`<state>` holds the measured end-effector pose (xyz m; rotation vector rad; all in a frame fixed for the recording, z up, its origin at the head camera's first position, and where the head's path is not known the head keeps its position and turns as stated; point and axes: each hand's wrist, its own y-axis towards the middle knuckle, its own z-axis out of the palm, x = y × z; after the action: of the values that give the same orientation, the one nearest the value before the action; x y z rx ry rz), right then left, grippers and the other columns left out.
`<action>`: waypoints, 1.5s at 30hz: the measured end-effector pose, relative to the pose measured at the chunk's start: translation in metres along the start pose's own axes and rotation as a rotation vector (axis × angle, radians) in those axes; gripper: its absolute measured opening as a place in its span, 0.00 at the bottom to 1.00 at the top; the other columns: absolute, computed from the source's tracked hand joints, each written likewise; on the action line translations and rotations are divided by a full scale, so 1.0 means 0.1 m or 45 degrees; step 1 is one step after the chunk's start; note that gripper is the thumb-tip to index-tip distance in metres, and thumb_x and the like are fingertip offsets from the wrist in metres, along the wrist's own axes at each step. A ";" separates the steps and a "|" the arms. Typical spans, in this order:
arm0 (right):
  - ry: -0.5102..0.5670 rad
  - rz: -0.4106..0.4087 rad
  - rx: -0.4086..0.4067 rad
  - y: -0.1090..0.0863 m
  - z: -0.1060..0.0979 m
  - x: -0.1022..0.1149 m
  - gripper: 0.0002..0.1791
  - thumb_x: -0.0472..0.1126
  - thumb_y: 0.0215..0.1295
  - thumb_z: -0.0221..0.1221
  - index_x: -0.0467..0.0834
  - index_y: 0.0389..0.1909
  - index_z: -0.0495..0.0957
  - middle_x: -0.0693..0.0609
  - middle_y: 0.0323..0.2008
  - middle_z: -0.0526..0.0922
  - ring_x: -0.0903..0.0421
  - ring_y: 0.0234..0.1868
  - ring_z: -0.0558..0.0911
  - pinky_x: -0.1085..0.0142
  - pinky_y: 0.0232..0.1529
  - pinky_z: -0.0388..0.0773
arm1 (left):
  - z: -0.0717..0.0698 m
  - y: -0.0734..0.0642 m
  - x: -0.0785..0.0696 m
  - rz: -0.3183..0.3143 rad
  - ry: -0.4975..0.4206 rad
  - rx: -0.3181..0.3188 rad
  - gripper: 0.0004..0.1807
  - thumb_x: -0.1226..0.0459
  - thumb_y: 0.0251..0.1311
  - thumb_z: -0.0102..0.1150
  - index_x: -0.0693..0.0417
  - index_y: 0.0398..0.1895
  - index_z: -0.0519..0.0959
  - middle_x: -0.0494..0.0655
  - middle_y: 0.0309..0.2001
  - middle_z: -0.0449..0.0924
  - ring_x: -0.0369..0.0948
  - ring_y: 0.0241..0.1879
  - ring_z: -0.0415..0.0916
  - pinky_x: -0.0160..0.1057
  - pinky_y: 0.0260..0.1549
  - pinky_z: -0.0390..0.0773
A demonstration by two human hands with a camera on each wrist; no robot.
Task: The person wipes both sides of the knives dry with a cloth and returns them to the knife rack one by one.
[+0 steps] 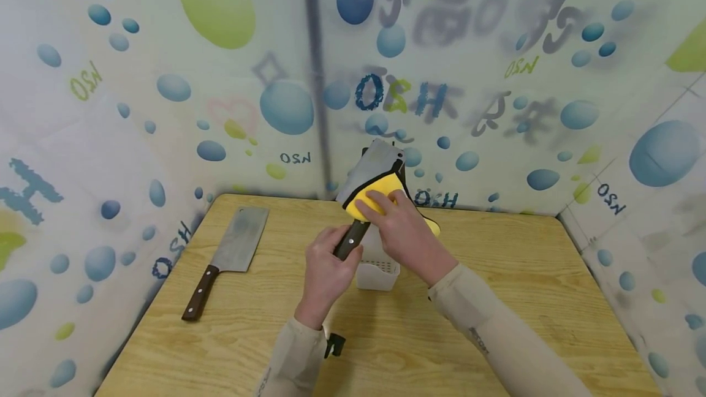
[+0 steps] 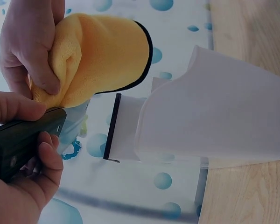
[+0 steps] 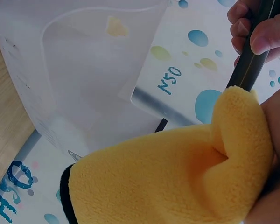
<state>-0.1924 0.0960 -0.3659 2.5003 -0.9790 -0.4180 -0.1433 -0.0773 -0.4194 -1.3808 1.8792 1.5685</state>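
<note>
My left hand [image 1: 328, 268] grips the dark riveted handle [image 1: 351, 241] of a cleaver, whose wide metal blade [image 1: 372, 161] points up and away. A yellow cloth [image 2: 112, 51] with black edging is folded over the blade near the handle. Holding that cloth against the blade is my right hand [image 1: 405, 231], its fingers spread across it; in the right wrist view the cloth hides most of the blade. Behind and below both hands, a white plastic holder [image 2: 214, 112] stands on the table, partly covered by them in the head view.
A second cleaver [image 1: 242, 241] lies flat on the wooden table [image 1: 496, 299] at the left, handle toward me. Patterned walls [image 1: 287, 109] close off the back and sides. A small dark object [image 1: 334, 345] shows beside my left wrist.
</note>
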 end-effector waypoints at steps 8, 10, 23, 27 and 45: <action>-0.041 0.029 0.021 0.08 0.01 -0.02 0.30 0.27 0.62 0.63 0.45 0.66 0.79 0.40 0.63 0.78 0.41 0.46 0.77 0.54 0.55 0.76 | 0.00 -0.01 -0.02 -0.017 -0.026 0.016 0.16 0.74 0.53 0.70 0.65 0.47 0.87 0.53 0.36 0.83 0.41 0.27 0.76 0.35 0.25 0.75; -0.045 0.038 0.024 0.09 0.02 -0.04 0.30 0.27 0.62 0.64 0.45 0.66 0.79 0.39 0.62 0.78 0.41 0.46 0.77 0.54 0.55 0.75 | 0.00 -0.01 -0.02 -0.018 -0.035 0.019 0.16 0.75 0.53 0.70 0.65 0.47 0.87 0.53 0.36 0.83 0.41 0.27 0.76 0.35 0.24 0.75; -0.143 0.068 0.072 0.18 0.02 -0.19 0.28 0.28 0.63 0.62 0.45 0.66 0.79 0.38 0.61 0.79 0.40 0.49 0.79 0.53 0.56 0.75 | -0.02 -0.05 -0.01 0.022 -0.015 0.025 0.17 0.74 0.52 0.70 0.65 0.47 0.87 0.54 0.34 0.82 0.41 0.26 0.74 0.34 0.23 0.74; -0.152 0.073 0.074 0.20 0.02 -0.24 0.29 0.28 0.63 0.61 0.45 0.66 0.79 0.37 0.60 0.78 0.40 0.50 0.79 0.53 0.55 0.75 | -0.03 -0.05 0.00 0.038 -0.007 0.025 0.17 0.74 0.51 0.70 0.65 0.47 0.87 0.53 0.34 0.82 0.40 0.27 0.74 0.34 0.23 0.73; -0.026 0.233 0.094 0.19 0.02 -0.50 0.30 0.26 0.68 0.55 0.43 0.71 0.74 0.34 0.65 0.74 0.37 0.62 0.74 0.47 0.58 0.74 | -0.03 -0.08 0.04 0.099 -0.024 0.013 0.18 0.74 0.52 0.70 0.65 0.48 0.87 0.53 0.35 0.82 0.40 0.26 0.75 0.33 0.23 0.74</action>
<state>-0.2398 0.1176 -0.3524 2.4475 -1.2399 -0.3569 -0.1375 -0.0812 -0.4256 -1.2992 1.9484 1.6003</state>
